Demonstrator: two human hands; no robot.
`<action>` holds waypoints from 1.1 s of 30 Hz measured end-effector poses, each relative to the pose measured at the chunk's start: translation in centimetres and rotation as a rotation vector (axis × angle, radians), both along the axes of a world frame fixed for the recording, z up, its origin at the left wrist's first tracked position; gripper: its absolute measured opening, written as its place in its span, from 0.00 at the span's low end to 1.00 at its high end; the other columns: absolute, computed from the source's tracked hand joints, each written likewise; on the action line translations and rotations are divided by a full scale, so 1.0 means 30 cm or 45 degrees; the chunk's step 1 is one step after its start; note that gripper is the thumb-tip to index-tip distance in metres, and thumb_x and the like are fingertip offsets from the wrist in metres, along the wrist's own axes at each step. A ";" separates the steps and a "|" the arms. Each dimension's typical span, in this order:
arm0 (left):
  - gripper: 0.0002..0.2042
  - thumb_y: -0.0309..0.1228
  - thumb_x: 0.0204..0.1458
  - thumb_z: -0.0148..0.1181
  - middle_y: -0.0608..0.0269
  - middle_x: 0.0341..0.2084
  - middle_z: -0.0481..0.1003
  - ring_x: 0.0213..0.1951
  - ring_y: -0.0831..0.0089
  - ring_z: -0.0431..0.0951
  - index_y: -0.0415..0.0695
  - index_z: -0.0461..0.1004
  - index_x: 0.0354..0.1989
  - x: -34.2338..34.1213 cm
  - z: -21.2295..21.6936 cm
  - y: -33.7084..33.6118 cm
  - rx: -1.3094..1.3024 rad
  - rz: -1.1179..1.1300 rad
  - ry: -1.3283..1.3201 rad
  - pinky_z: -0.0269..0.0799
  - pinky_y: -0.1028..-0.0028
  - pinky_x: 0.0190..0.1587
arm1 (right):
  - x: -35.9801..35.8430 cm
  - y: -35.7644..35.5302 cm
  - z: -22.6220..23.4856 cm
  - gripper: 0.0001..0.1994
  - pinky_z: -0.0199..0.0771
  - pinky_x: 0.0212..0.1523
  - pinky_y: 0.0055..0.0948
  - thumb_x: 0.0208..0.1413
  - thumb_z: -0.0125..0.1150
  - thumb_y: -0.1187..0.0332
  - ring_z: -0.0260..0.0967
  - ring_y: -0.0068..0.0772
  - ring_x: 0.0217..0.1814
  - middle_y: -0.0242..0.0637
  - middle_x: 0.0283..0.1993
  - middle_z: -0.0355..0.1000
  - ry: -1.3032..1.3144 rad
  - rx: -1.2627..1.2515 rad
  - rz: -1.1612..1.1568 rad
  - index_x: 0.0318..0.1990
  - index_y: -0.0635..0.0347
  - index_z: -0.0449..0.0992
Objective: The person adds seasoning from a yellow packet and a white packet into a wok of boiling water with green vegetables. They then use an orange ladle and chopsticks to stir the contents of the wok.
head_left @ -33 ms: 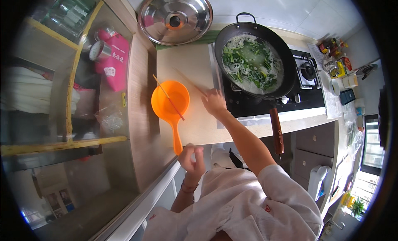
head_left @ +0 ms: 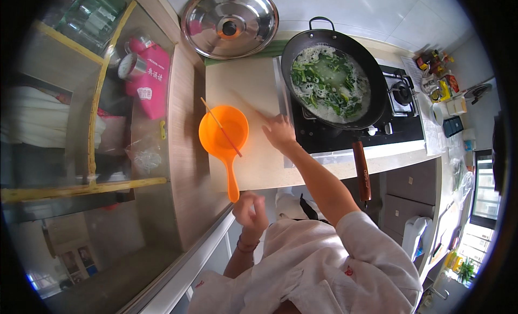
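On the beige counter lies an orange plastic ladle (head_left: 212,131) with a round bowl, its handle toward me. A thin wooden chopstick (head_left: 217,119) with a reddish end rests across the bowl. Beside the handle's tip, my left hand (head_left: 251,211) hovers with curled fingers and nothing visible in it. My right hand (head_left: 280,134) is by the stove's left edge, low over the counter. A second chopstick (head_left: 253,110), blurred and faint, runs from between its thumb and fingers toward the far left. The fingers hide its near end.
Right of my hand, a black wok (head_left: 372,71) with leafy greens in foamy liquid stands on the stove (head_left: 318,141); its wooden handle (head_left: 361,171) juts toward me. A steel lid (head_left: 229,44) leans at the back. Glass-fronted shelves (head_left: 91,130) line the left.
My left hand has dropped slightly from the ladle's handle. The chopstick by my right hand looks fainter. The view has shifted very slightly.
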State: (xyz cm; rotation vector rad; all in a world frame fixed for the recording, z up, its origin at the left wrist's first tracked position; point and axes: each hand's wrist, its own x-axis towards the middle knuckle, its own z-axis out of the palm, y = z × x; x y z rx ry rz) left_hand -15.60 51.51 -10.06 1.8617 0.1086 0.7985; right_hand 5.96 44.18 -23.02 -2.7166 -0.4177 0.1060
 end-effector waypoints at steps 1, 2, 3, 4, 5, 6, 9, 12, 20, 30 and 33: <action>0.08 0.20 0.52 0.48 0.60 0.16 0.65 0.18 0.74 0.64 0.34 0.64 0.20 -0.008 0.004 0.001 0.016 0.033 -0.046 0.57 0.77 0.21 | 0.023 -0.013 -0.033 0.15 0.72 0.49 0.43 0.54 0.58 0.60 0.68 0.52 0.50 0.48 0.44 0.69 -0.081 -0.114 0.116 0.41 0.62 0.77; 0.08 0.21 0.52 0.48 0.60 0.16 0.65 0.18 0.73 0.63 0.35 0.64 0.20 -0.014 0.014 0.001 0.031 0.063 -0.091 0.57 0.77 0.21 | 0.033 -0.021 -0.067 0.14 0.74 0.45 0.43 0.53 0.58 0.61 0.71 0.51 0.46 0.48 0.41 0.71 -0.049 -0.052 0.053 0.39 0.63 0.77; 0.09 0.21 0.52 0.48 0.60 0.15 0.64 0.17 0.73 0.63 0.35 0.64 0.20 -0.022 0.015 0.001 0.047 0.117 -0.139 0.57 0.76 0.21 | 0.035 -0.010 -0.061 0.13 0.76 0.42 0.43 0.53 0.58 0.62 0.74 0.51 0.42 0.47 0.38 0.73 -0.020 0.010 0.014 0.37 0.64 0.78; 0.04 0.20 0.51 0.55 0.56 0.21 0.70 0.23 0.63 0.71 0.40 0.67 0.28 -0.039 0.008 0.026 0.166 0.200 0.079 0.66 0.72 0.26 | 0.031 -0.008 -0.056 0.12 0.76 0.40 0.42 0.53 0.58 0.63 0.75 0.50 0.40 0.48 0.36 0.74 0.030 0.079 -0.064 0.36 0.65 0.78; 0.05 0.21 0.50 0.58 0.56 0.24 0.71 0.25 0.59 0.71 0.39 0.68 0.33 -0.016 -0.009 0.034 0.183 0.294 0.137 0.68 0.67 0.30 | 0.027 -0.014 -0.051 0.11 0.76 0.38 0.41 0.53 0.58 0.65 0.75 0.50 0.38 0.48 0.34 0.75 0.081 0.145 -0.147 0.35 0.66 0.78; 0.09 0.26 0.50 0.61 0.55 0.25 0.72 0.28 0.56 0.73 0.39 0.69 0.37 0.033 -0.015 0.061 0.319 0.437 0.143 0.70 0.64 0.33 | 0.015 -0.001 -0.023 0.11 0.76 0.37 0.40 0.54 0.58 0.66 0.76 0.49 0.35 0.48 0.32 0.76 0.131 0.212 -0.215 0.34 0.67 0.78; 0.21 0.37 0.47 0.65 0.52 0.29 0.74 0.33 0.49 0.76 0.39 0.69 0.46 0.076 -0.118 0.180 0.432 0.564 0.615 0.71 0.59 0.38 | -0.084 0.023 0.143 0.10 0.75 0.37 0.40 0.54 0.59 0.67 0.75 0.52 0.34 0.52 0.32 0.75 0.193 0.633 -0.154 0.34 0.66 0.78; 0.27 0.45 0.45 0.65 0.49 0.31 0.76 0.37 0.47 0.77 0.39 0.69 0.49 0.093 -0.115 0.258 0.183 0.288 1.086 0.72 0.58 0.40 | -0.186 0.038 0.277 0.09 0.76 0.37 0.35 0.51 0.62 0.70 0.77 0.48 0.33 0.52 0.30 0.76 0.273 0.870 -0.011 0.35 0.68 0.79; 0.22 0.44 0.48 0.63 0.50 0.26 0.78 0.31 0.50 0.78 0.40 0.73 0.46 0.115 -0.117 0.276 0.111 0.121 1.158 0.72 0.60 0.36 | -0.156 0.085 0.273 0.11 0.76 0.37 0.33 0.51 0.64 0.66 0.77 0.44 0.31 0.49 0.29 0.77 0.526 0.793 0.070 0.34 0.68 0.80; 0.22 0.46 0.52 0.60 0.56 0.32 0.78 0.33 0.64 0.80 0.41 0.74 0.48 0.111 -0.115 0.300 0.078 0.350 1.035 0.74 0.67 0.37 | -0.164 0.143 0.261 0.14 0.75 0.38 0.36 0.52 0.63 0.64 0.75 0.45 0.34 0.47 0.32 0.76 0.140 0.628 0.105 0.40 0.65 0.78; 0.22 0.45 0.52 0.60 0.56 0.32 0.78 0.34 0.64 0.80 0.40 0.75 0.48 0.107 -0.113 0.308 0.068 0.377 1.002 0.75 0.67 0.37 | -0.164 0.215 0.329 0.16 0.75 0.40 0.37 0.53 0.62 0.59 0.73 0.46 0.39 0.45 0.38 0.74 0.012 0.429 0.134 0.44 0.61 0.77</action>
